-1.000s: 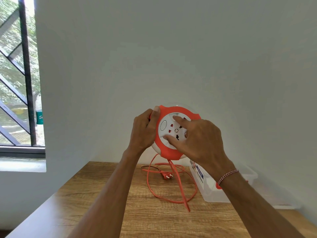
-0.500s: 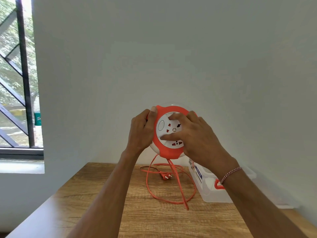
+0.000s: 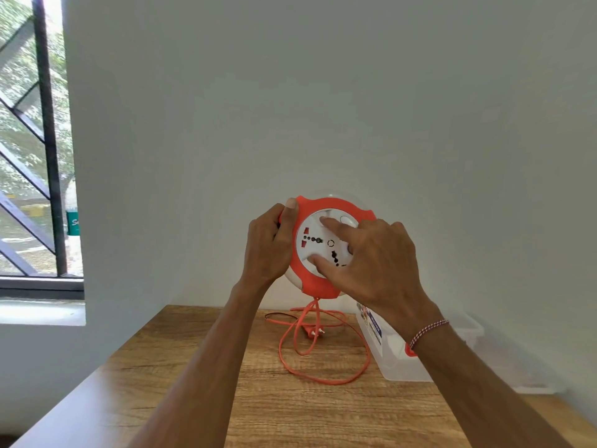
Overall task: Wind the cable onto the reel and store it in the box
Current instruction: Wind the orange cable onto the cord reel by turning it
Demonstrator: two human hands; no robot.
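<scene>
We see one orange-and-white reel (image 3: 318,250) held up above the surface (image 3: 206,392) — our left hand (image 3: 266,245) grips its rim, our right hand (image 3: 371,263) presses spread fingers on its face. One cable (image 3: 323,360) loops below, beside one clear box (image 3: 407,357).

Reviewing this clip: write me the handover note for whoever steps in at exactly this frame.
Left hand: grips the left rim of the orange reel, holding it up above the table.
Right hand: fingers spread and pressed on the reel's white socket face.
Cable: hangs from the reel's bottom and lies in loose loops on the table; its plug lies among them.
Box: clear, open, on the table to the right.
Done: reel in hand.
Left: wind in the loose cable, put the reel in the box.
</scene>
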